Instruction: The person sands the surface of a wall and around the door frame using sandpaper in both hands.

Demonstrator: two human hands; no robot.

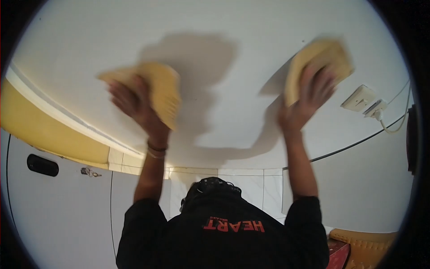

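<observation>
My left hand (134,102), blurred by motion, holds a yellow cloth (165,87) against a white wall (251,107). Bangles circle the left wrist. On the right, another yellow cloth (337,54) is under the fingers of my right hand (309,92), also smeared by movement. Both arms reach out, the hands wide apart. The right one is close to a wall switch plate (358,97). Shadows of the hands and cloths fall on the wall. Whether each cloth is pressed flat against it is hard to see.
A white plug (379,114) with a cable sits in a socket at the right. At the left is a white cabinet (80,197) with a dark recessed handle (42,165) and keys (91,172). A red object (338,253) lies low at the right.
</observation>
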